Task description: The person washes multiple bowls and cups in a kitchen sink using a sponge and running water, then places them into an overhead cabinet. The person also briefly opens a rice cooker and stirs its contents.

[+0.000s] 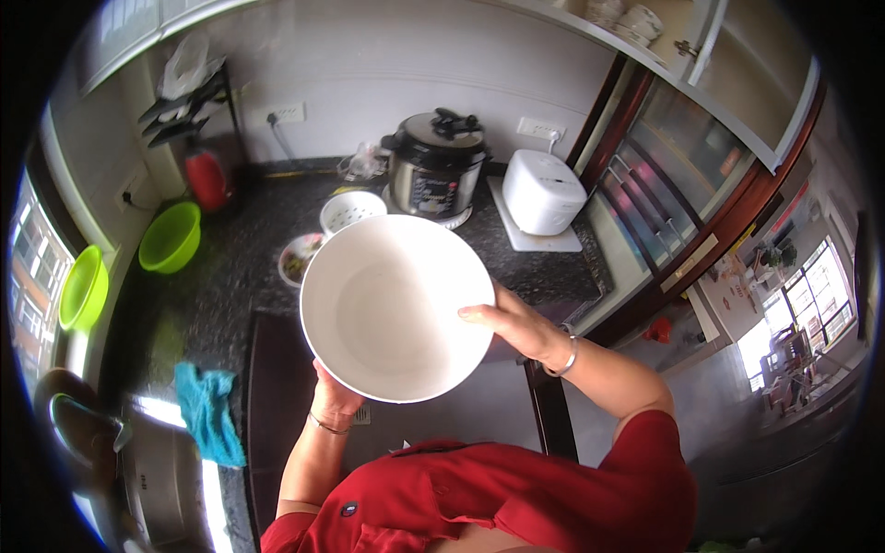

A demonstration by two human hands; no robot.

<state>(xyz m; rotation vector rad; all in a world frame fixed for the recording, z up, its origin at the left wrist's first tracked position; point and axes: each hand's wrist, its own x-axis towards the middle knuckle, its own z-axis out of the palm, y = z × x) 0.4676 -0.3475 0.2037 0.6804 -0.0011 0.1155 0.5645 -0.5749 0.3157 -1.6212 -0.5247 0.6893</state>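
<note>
Both my hands hold a large white bowl (397, 311) in front of me, its open side towards the camera. My right hand (515, 321) grips the right rim, with a finger over the edge. My left hand (335, 394) supports the lower left side; most of its fingers are hidden behind the bowl. Behind the bowl, on the dark speckled counter (228, 256), are a white perforated basket (352, 209) and a small bowl with food in it (297, 259), partly covered by the large bowl.
An electric pressure cooker (435, 169) and a white appliance (543, 193) stand at the back. Green basins (171, 238) are at left, near a red kettle (207, 180). A teal cloth (211, 415) hangs over the edge beside the sink (155, 477). An upper cabinet door (753, 76) stands open at upper right.
</note>
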